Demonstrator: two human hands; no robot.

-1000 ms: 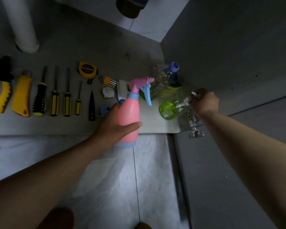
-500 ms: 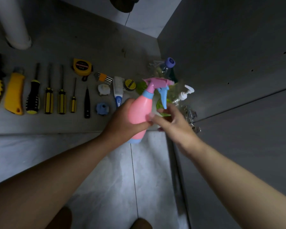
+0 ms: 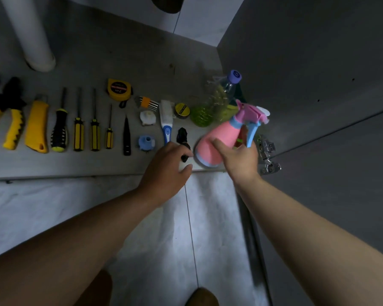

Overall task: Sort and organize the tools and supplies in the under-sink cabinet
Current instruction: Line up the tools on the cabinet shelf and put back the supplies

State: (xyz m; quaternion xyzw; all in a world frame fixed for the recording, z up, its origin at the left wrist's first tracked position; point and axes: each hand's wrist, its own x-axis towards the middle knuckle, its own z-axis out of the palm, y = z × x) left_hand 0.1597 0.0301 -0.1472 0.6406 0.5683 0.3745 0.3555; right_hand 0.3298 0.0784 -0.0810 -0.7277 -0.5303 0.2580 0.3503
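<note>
Tilting at the cabinet floor's (image 3: 80,166) front right, one pink spray bottle (image 3: 217,141) sits gripped in the right hand (image 3: 239,160); the left hand (image 3: 166,168), loosely curled, holds nothing. Beyond stand two bottles (image 3: 221,100); leftward lie five screwdrivers (image 3: 78,135), one tape measure (image 3: 119,89), one pair of pliers (image 3: 11,122).

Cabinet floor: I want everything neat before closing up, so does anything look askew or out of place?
The pink spray bottle is tilted in the right hand, not yet standing with the green bottle. The left hand touches a crumpled black item. The screwdrivers lie in a tidy row.
</note>
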